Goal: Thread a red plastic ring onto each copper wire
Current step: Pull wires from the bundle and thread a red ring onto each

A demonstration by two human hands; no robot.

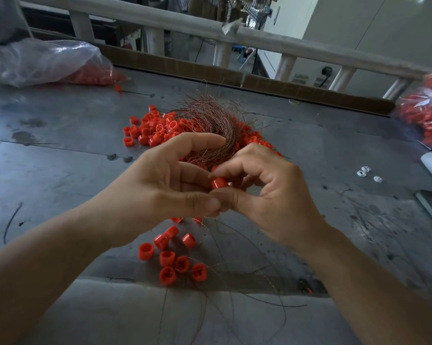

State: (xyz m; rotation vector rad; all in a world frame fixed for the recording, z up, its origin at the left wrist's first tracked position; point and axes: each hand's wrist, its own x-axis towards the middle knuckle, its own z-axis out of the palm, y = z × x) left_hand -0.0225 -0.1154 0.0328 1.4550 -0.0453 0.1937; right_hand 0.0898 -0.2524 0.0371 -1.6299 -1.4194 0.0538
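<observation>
- Now, biggest first: the grey worktable (60, 158) runs under everything, scuffed and stained.
- Two clear bags of red rings sit at its far edges, the left bag (43, 63) and the right bag (426, 113), both well apart from my hands.
- A loose ring pile (147, 130) lies on the table beyond my hands, and the copper wire bundle (210, 120) arches up over it.
- My left hand (160, 180) grips the near end of that bundle. The index finger curls over the strands and the thumb pushes forward against my right thumb.
- My right hand (267, 192) is narrowed to a pinch, index fingertip above and thumb below, with the other fingers loosely curled behind.
- A small cluster of nearer rings (175, 257) rests on the table just below my hands, with thin wires trailing from around them toward me. I take these for finished pieces.
- The red ring (219, 183) is held in that right-hand pinch, between my two hands and just beside the left thumb tip.
- Its bore seems to run roughly sideways, opening toward the left hand where the strand ends come out. The next move, as I judge it, is to bring one strand tip in line with that opening.
- The tip itself is too fine, and too hidden by my fingers, to tell whether it has entered the ring.
</observation>
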